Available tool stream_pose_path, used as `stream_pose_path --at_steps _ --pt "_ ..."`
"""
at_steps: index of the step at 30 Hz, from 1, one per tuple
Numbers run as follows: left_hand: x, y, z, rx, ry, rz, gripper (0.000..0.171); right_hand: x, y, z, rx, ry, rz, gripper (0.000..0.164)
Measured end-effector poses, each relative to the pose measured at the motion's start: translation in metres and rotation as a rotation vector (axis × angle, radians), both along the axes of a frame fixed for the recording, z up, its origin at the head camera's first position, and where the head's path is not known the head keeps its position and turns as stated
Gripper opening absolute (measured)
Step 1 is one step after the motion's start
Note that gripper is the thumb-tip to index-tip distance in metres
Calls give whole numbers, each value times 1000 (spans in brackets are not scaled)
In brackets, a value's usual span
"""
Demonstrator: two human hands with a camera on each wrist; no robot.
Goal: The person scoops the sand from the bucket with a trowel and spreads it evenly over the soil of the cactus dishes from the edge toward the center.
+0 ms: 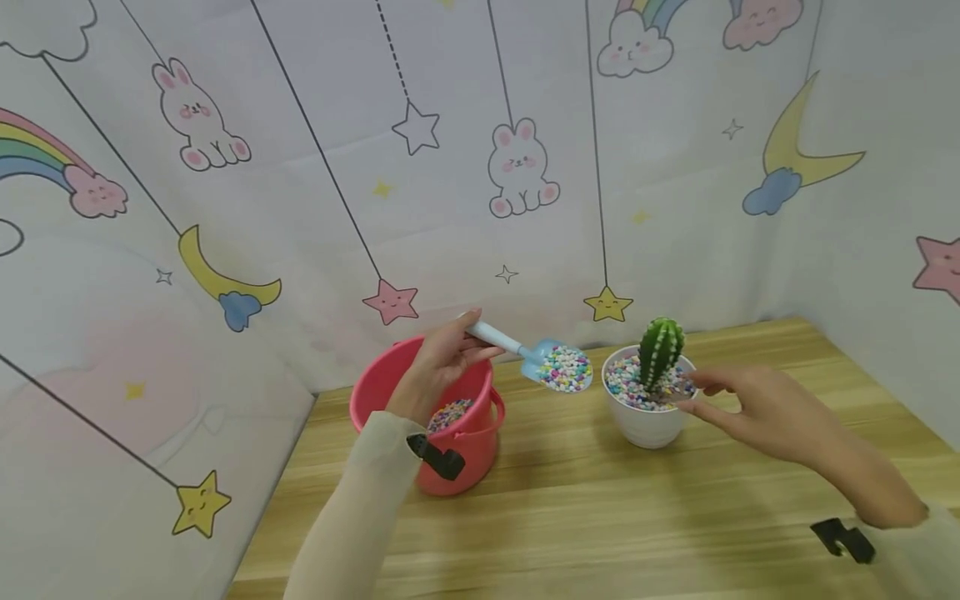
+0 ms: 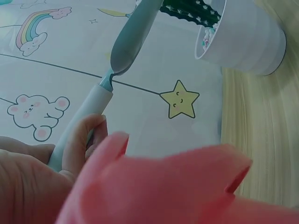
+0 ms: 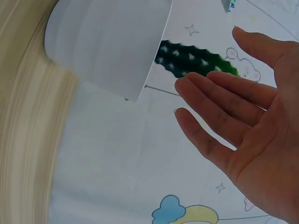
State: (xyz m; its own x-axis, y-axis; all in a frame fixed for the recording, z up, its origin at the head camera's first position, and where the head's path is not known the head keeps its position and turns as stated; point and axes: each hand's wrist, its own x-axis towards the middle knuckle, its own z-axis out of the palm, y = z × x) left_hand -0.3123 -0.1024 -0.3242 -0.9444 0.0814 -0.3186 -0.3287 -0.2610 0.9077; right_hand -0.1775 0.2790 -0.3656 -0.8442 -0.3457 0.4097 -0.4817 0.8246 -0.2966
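My left hand (image 1: 444,360) grips the white handle of a small blue toy shovel (image 1: 531,361), held just above and right of the bucket. Its scoop carries a heap of multicoloured pebbles (image 1: 567,369) and points toward the plant pot. A green cactus (image 1: 662,350) stands upright in the white pot (image 1: 647,427), ringed by similar pebbles. At the pot's right rim is my right hand (image 1: 772,412), holding nothing. In the right wrist view the fingers (image 3: 219,107) are extended beside the cactus (image 3: 196,58). The left wrist view shows the shovel (image 2: 131,42) from its underside.
A pink-red bucket (image 1: 461,462) with more coloured pebbles (image 1: 450,414) inside stands on the left of the wooden table (image 1: 600,533). Behind the table hangs a white backdrop (image 1: 450,242) printed with bunnies, stars and moons.
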Motion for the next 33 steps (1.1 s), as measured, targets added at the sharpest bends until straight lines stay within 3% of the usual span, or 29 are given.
stream_pose_path --at_steps 4,11,16,22,27,33 --pt "-1 14 1 20 8 -15 40 -3 7 -2 -8 -33 -32 34" --pt "-7 39 0 9 1 1 39 -16 15 -8 -7 -150 -100 70" --pt "-14 48 0 -1 -9 37 38 -29 18 -22 -51 -204 -79 89" --pt "-17 58 3 -52 6 25 36 -41 20 -38 -112 -268 -25 105" --pt "-20 62 3 -72 -2 33 34 -50 17 -45 -131 -296 19 111" --pt "-19 68 1 -97 -1 6 38 -60 12 -54 -138 -258 76 103"
